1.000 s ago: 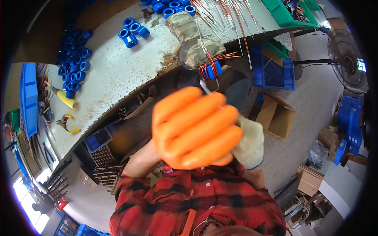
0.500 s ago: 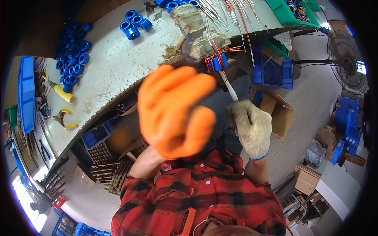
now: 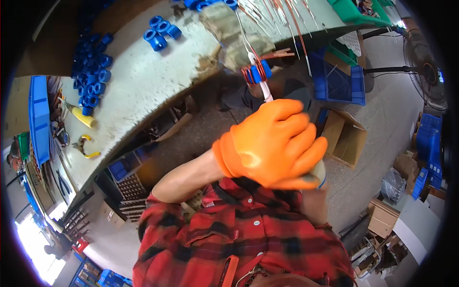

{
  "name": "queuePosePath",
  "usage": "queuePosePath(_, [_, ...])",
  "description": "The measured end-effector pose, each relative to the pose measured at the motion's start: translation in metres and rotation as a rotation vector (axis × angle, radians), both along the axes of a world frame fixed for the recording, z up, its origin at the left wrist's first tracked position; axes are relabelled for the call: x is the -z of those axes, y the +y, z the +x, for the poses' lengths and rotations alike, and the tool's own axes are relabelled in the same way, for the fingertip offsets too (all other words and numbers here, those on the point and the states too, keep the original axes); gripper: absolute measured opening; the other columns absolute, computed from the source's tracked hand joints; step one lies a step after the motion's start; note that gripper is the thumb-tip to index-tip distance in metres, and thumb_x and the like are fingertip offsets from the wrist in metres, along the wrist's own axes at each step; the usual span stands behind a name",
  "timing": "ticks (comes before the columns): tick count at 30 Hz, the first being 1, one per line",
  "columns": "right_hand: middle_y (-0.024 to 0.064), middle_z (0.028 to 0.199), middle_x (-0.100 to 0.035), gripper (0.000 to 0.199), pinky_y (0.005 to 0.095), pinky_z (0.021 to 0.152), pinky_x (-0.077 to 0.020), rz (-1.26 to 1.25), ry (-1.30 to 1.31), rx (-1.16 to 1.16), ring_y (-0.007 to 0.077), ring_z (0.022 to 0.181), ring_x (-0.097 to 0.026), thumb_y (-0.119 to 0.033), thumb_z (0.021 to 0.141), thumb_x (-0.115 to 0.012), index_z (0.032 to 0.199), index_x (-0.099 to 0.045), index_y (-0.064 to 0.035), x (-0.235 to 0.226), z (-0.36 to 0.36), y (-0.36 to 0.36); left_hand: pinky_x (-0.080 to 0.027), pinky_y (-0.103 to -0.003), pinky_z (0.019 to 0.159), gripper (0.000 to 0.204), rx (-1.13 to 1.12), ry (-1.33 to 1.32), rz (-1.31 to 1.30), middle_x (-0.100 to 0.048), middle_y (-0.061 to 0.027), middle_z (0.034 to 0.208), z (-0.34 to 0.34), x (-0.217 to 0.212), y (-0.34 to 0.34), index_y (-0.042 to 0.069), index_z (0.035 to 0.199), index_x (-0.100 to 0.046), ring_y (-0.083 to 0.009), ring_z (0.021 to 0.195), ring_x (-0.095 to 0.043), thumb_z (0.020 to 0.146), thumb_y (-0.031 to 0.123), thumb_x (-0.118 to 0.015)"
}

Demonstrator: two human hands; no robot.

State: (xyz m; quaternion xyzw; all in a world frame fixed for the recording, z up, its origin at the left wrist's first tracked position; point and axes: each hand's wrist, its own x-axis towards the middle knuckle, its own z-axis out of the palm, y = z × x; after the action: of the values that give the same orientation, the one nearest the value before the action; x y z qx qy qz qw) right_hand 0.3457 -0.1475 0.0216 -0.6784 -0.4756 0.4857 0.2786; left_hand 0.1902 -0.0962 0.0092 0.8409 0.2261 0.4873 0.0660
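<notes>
My left hand (image 3: 277, 143), in an orange glove, lies across my right hand, its fingers bent over it. Of my right hand (image 3: 319, 173), in a pale knit glove, only a sliver shows; its fingers are hidden. A thin white rod (image 3: 266, 92) runs down from a blue ring core (image 3: 260, 71) to under the orange glove, toward my right hand's grip. Reddish copper wire (image 3: 247, 75) is wound round the core, with loose ends sticking out to the right. The core sits against a worn, wrapped block (image 3: 241, 48) at the bench edge.
Several blue rings (image 3: 160, 32) lie on the worn bench (image 3: 143, 81), with a larger heap to the left. A yellow-handled tool (image 3: 83, 116) and pliers (image 3: 87, 147) lie at left. Cut wires hang over the edge. Blue crate (image 3: 339, 83), cardboard box (image 3: 346, 138) and fan (image 3: 420, 67) stand right.
My left hand has swung right and down from in front of the bench onto my right hand, covering most of it and the rod's lower end. The view has shifted slightly.
</notes>
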Motion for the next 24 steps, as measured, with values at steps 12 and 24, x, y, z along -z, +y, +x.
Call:
queuePosePath(12, [0.0036,0.083,-0.073,0.017,0.0325,0.069,-0.0478,-0.062,-0.016,0.182,0.0167,0.078,-0.065,-0.019,0.103,-0.068,0.096,-0.074,-0.0048,0.022,0.035,-0.036,-0.046,-0.037,0.068,0.021,0.13,-0.181,-0.195,-0.06,-0.011,0.088,0.017,0.013,-0.03,0.002,0.103,-0.072,-0.0237,0.07,-0.048,0.096,0.022,-0.071])
queuePosePath(24, [0.0025,0.082,-0.072,0.018,0.0347,0.07,-0.0484,-0.026,0.083,0.342,0.0195,0.079,-0.068,-0.022,0.104,-0.068,0.095,-0.073,-0.0075,0.026,0.067,-0.052,-0.041,-0.035,0.064,0.015,0.007,-0.299,-0.194,-0.059,-0.0086,0.084,0.033,0.016,-0.037,0.004,0.099,-0.07,-0.0227,0.066,-0.043,0.092,0.017,-0.073])
